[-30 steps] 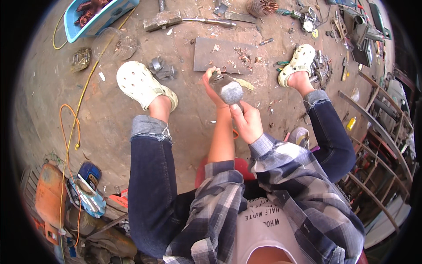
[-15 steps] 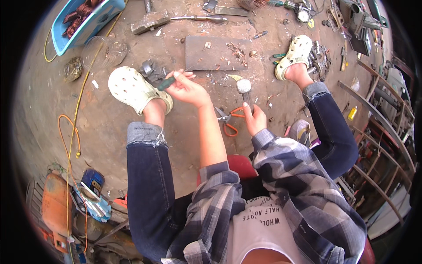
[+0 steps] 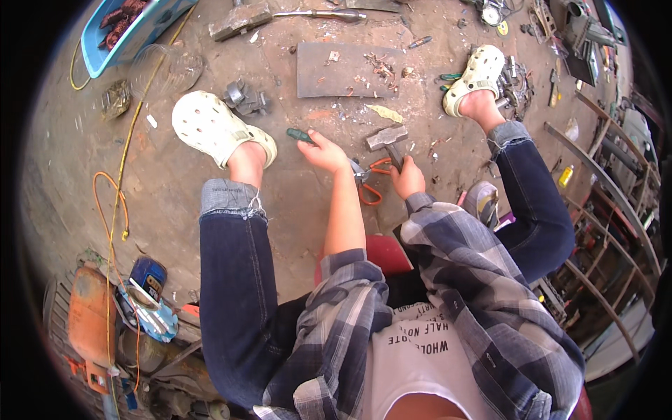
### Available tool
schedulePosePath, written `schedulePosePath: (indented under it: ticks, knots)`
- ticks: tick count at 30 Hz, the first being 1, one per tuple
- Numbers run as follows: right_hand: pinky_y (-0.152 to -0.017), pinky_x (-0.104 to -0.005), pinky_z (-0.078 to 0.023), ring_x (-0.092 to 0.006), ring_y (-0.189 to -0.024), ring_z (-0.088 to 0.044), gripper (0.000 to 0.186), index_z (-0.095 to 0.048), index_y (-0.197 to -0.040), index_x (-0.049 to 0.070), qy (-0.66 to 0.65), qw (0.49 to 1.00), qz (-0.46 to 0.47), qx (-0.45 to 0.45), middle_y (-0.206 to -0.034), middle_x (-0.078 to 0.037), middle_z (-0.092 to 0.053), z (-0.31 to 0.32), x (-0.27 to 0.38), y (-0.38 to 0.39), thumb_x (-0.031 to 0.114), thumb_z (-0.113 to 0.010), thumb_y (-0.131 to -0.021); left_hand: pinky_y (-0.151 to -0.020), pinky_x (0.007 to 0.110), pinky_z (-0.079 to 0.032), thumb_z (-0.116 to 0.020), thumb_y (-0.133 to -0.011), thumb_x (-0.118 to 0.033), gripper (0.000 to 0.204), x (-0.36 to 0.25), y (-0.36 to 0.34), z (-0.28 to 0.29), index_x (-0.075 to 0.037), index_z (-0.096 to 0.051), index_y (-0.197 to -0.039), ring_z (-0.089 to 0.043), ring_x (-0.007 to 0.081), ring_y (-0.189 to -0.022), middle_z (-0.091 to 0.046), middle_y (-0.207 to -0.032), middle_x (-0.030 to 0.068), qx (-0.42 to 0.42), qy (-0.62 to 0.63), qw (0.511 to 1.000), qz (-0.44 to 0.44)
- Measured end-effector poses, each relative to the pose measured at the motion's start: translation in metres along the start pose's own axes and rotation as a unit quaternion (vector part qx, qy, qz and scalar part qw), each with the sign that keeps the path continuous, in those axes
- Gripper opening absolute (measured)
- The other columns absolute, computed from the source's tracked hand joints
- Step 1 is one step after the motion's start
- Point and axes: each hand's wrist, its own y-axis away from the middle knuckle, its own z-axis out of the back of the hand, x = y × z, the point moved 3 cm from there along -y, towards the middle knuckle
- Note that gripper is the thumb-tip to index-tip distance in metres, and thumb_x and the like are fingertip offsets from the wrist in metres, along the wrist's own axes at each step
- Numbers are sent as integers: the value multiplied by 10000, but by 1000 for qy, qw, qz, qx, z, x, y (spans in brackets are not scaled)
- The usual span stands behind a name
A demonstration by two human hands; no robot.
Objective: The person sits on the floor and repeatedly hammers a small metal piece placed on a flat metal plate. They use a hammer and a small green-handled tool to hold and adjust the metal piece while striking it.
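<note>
I sit over a dusty brown floor point(image 3: 168, 189) in bright daylight. A flat steel plate point(image 3: 336, 70) lies ahead, a blue tub point(image 3: 126, 31) at the far left corner, metal racks point(image 3: 616, 210) along the right.

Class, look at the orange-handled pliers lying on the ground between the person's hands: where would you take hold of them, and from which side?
Grip the orange-handled pliers by the looped handles, coming from above on the person's side. The handles spread toward the person, while the metal nose end sits partly hidden by the left hand.
</note>
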Motion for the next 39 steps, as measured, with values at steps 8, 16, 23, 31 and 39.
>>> schedulePosePath:
  ticks: [8, 16, 23, 31, 39]
  knots:
    - [-787, -457, -491, -399, -888, -620, 414, -515, -1077, -11, -41, 998, 49, 23, -896, -216, -651, -29, -32, -3, 259, -655, -797, -714, 397, -421, -491, -937, -156, 224, 0, 10, -8, 65, -454, -959, -510, 270, -735, -523, -833, 154, 20, -16, 999, -19]
    - [-763, -385, -508, -294, -833, -657, 301, -616, -1008, 1, -130, 986, 65, 76, -875, -153, -677, -19, -13, -9, 225, -649, -810, -758, 434, -411, -496, -920, -129, 228, 0, 17, -8, 66, -467, -1033, -537, 363, -814, -545, -883, 225, 44, -72, 995, -56]
    - [-664, -258, -518, -124, -721, -639, 167, -583, -1000, -42, -394, 909, 42, 129, -836, -98, -674, -6, 15, -20, 89, -563, -899, -667, 409, -427, -531, -916, -183, 184, -13, 67, -5, -4, -490, -924, -528, 295, -672, -563, -748, 158, 186, -47, 981, 3]
    - [-726, -270, -499, -141, -791, -629, 257, -612, -988, -28, -375, 923, 65, 51, -873, -96, -671, -20, 12, -22, 208, -609, -887, -667, 404, -469, -565, -885, -255, 213, 1, 115, 30, -67, -586, -984, -629, 322, -758, -640, -817, 173, 349, -178, 920, 26]
    - [-689, -272, -509, -161, -759, -645, 316, -599, -963, -45, -418, 907, 40, -27, -852, -123, -676, -6, 15, -25, 257, -637, -876, -764, 478, -449, -536, -875, -138, 179, -9, 109, 34, 2, -522, -985, -561, 427, -922, -582, -978, 230, 331, -162, 929, -26]
